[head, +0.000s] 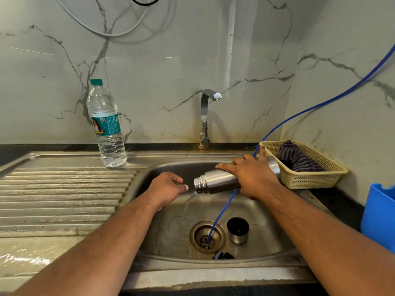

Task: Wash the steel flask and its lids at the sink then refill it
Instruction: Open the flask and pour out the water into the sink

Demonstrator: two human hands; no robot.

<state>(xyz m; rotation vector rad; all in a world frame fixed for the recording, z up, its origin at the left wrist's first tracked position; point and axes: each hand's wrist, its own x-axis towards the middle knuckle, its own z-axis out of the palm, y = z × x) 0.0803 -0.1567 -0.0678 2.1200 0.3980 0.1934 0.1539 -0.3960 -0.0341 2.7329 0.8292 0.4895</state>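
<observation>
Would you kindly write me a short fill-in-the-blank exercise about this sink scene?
The steel flask is held by the person's ____ hand.
The blue tube ends in the sink's ____.
The striped cloth lies in the ____.
Missing words: right; drain; basket.

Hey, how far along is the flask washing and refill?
Done: both lids are off, the steel cup lid and black inner lid sitting in the sink. In hand: the right hand tips the steel flask, water pouring out. Remaining: possibly the lids, then refilling.
</observation>
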